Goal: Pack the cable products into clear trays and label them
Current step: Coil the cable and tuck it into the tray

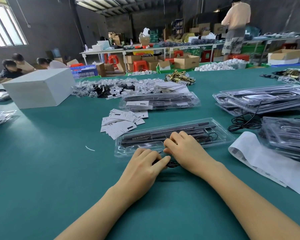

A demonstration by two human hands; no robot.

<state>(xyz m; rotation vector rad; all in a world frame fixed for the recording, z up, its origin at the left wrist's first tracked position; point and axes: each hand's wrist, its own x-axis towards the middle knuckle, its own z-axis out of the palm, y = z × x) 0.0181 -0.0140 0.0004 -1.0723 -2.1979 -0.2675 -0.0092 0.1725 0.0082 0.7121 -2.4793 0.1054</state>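
Both forearms reach in over the green table, and the hands meet at the near edge of a clear tray, the landmark for everything else. Curled fingers of the left hand pinch a small black cable bundle just short of the tray's near rim. At that rim the right hand also has curled fingers, pinching the same bundle's upper end; its knuckles hide the tray's middle pocket. Long dark strips fill the tray, with a thin coiled wire at its right end.

Just beyond the tray's left end lies a loose heap of white label cards, and behind those a second filled tray. To the tray's right a white label strip curls across the table, beside stacked filled trays and a loose black cable. Far left of the tray stands a white box.
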